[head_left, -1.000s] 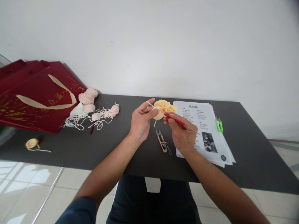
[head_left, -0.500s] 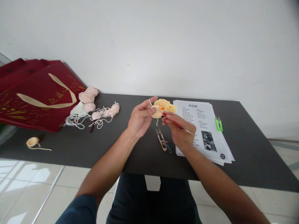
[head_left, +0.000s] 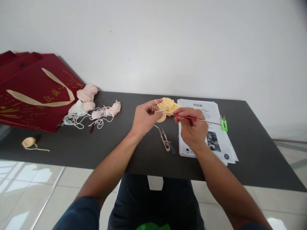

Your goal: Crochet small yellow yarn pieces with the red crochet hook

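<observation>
My left hand is closed in a pinch, with a strand of pale yellow yarn running over its raised index finger. What sits between its thumb and fingers is mostly hidden, but the yarn comes from there. My right hand grips a crochet hook by its red handle. The hook's thin metal tip points left and meets the yarn at my left fingertips. Just behind lies a yellow yarn bundle. A round, pale yellow crocheted piece shows under my left thumb. Thread snips lie nearer me on the table.
Printed sheets lie at the right, with green-handled snips on their edge. At the left stand dark red paper bags, beside pink yarn and white yarn. A small cream crocheted piece is near the table's front left.
My right hand has moved right and turned, so the hook now lies nearly level, drawn away from my left hand. My left hand has turned, its fingers curling in more. The view has shifted slightly.
</observation>
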Tool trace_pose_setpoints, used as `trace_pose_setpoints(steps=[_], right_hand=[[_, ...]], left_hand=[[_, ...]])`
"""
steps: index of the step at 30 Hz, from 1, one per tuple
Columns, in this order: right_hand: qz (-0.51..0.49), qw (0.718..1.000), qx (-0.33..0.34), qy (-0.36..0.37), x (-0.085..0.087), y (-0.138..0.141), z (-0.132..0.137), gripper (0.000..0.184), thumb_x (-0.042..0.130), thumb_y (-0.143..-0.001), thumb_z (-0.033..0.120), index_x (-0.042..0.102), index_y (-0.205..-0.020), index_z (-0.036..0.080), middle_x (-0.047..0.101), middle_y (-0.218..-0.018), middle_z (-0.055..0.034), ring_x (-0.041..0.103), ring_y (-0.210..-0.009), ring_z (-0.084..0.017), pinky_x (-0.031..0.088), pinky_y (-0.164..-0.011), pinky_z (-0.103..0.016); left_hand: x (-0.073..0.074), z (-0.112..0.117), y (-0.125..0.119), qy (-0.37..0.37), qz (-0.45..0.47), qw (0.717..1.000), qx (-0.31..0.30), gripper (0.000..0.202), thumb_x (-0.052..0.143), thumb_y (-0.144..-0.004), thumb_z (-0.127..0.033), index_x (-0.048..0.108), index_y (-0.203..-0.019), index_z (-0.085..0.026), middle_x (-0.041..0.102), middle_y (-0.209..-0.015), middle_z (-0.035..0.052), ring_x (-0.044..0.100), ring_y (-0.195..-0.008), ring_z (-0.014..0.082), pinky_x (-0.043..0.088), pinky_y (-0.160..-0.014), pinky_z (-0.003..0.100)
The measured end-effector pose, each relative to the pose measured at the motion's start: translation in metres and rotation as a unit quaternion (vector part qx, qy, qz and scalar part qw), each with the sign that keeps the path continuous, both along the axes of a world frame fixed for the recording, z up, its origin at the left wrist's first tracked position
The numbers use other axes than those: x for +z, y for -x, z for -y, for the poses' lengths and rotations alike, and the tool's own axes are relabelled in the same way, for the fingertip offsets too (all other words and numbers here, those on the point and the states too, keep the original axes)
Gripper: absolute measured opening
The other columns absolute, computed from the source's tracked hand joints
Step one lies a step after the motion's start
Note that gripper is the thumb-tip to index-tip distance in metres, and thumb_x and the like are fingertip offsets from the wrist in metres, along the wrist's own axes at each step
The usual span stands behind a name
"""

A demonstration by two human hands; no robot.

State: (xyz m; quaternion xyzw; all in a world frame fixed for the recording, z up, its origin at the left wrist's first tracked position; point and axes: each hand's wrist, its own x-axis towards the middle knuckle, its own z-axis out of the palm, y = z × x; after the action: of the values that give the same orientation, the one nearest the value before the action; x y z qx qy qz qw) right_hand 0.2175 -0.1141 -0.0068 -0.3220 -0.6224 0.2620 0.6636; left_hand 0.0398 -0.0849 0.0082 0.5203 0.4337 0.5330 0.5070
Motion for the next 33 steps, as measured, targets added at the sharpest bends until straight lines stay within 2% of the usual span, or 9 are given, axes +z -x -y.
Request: trace_pose_setpoints(steps=[3, 6, 10, 13, 21, 28, 33], right_hand=[[0.026, 0.999, -0.024, -0.013, -0.001, 0.001, 0.003, 0.012, 0.067, -0.094, 0.015, 0.068, -0.099, 0.026, 0.076, -0.099, -0.0002, 0.068, -0.069, -0.011, 0.057, -0.065, -0.03], [0.033, 0.999, -0.035, -0.014, 0.001, 0.003, 0.005, 0.01, 0.068, -0.094, 0.017, 0.069, -0.098, 0.026, 0.076, -0.099, -0.0004, 0.069, -0.07, -0.011, 0.058, -0.066, -0.03], [-0.029, 0.998, -0.034, 0.049, 0.007, 0.005, 0.007, 0.005, 0.071, -0.094, 0.025, 0.067, -0.094, 0.026, 0.076, -0.094, 0.0002, 0.068, -0.065, -0.011, 0.058, -0.063, -0.03], [-0.091, 0.991, -0.012, 0.096, 0.01, 0.006, 0.005, 0.012, 0.075, -0.091, 0.03, 0.065, -0.092, 0.026, 0.076, -0.091, 0.0007, 0.066, -0.063, -0.011, 0.056, -0.059, -0.029], [-0.149, 0.98, 0.035, 0.125, 0.006, 0.003, 0.001, 0.017, 0.077, -0.089, 0.033, 0.062, -0.092, 0.026, 0.076, -0.091, 0.0013, 0.065, -0.062, -0.011, 0.054, -0.056, -0.028], [-0.19, 0.97, 0.062, 0.137, 0.01, 0.002, 0.0, 0.018, 0.08, -0.087, 0.031, 0.064, -0.091, 0.026, 0.076, -0.088, 0.0017, 0.065, -0.063, -0.01, 0.054, -0.056, -0.025], [-0.248, 0.941, 0.09, 0.213, 0.009, 0.002, -0.004, 0.02, 0.084, -0.083, 0.032, 0.066, -0.088, 0.025, 0.077, -0.085, 0.0036, 0.069, -0.067, -0.008, 0.059, -0.059, -0.02]], left_hand=[[-0.001, 0.002, -0.003, -0.031, -0.042, 0.998, 0.048, 0.044, 0.075, -0.071, -0.016, 0.078, -0.115, -0.016, 0.063, -0.07, -0.0039, 0.052, -0.062, 0.0095, 0.045, -0.063, 0.025], [-0.002, 0.003, -0.005, -0.042, -0.038, 0.996, 0.07, 0.04, 0.073, -0.07, -0.015, 0.079, -0.11, -0.018, 0.063, -0.071, -0.0036, 0.053, -0.063, 0.01, 0.046, -0.062, 0.025], [-0.003, 0.003, -0.005, -0.041, 0.009, 0.998, 0.048, 0.038, 0.073, -0.069, -0.014, 0.08, -0.106, -0.019, 0.065, -0.072, -0.0027, 0.055, -0.064, 0.0106, 0.046, -0.062, 0.024], [-0.003, 0.001, -0.004, -0.019, 0.061, 0.998, 0.018, 0.041, 0.076, -0.066, -0.014, 0.081, -0.106, -0.019, 0.069, -0.075, -0.001, 0.057, -0.064, 0.0112, 0.045, -0.06, 0.025], [0.001, 0.0, -0.001, 0.051, 0.181, 0.98, -0.073, 0.04, 0.074, -0.059, -0.01, 0.082, -0.098, -0.018, 0.074, -0.078, 0.0023, 0.063, -0.065, 0.0131, 0.049, -0.06, 0.026], [0.0, -0.002, 0.002, 0.045, 0.195, 0.976, -0.087, 0.033, 0.078, -0.062, -0.009, 0.083, -0.094, -0.018, 0.074, -0.08, 0.0034, 0.064, -0.068, 0.0123, 0.05, -0.063, 0.024], [-0.005, 0.0, -0.001, 0.008, 0.164, 0.984, -0.066, 0.027, 0.086, -0.067, -0.018, 0.082, -0.094, -0.02, 0.075, -0.084, 0.003, 0.067, -0.072, 0.014, 0.053, -0.068, 0.027]])
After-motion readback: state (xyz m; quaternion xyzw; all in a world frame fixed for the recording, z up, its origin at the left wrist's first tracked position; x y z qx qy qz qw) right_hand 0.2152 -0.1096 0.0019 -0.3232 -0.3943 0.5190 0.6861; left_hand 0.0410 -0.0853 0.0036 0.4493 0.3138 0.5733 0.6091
